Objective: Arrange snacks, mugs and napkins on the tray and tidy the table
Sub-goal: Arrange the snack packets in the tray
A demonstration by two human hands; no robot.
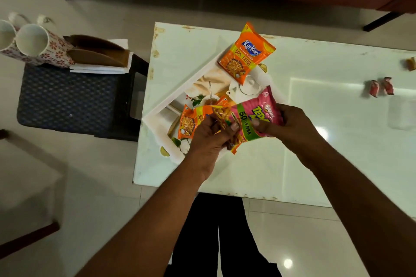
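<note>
On a dark stool (67,101) at far left stand two floral mugs (33,44) beside folded white napkins (101,67). The printed white tray (157,114) sits angled on the glossy desk (315,141), an orange Kurkure packet (245,54) at its far corner. My left hand (209,139) pinches small orange snack packets (193,121) over the tray; my right hand (290,122) grips a pink packet (254,117). Three wrapped candies (382,87) lie well apart on the desk to the right.
</note>
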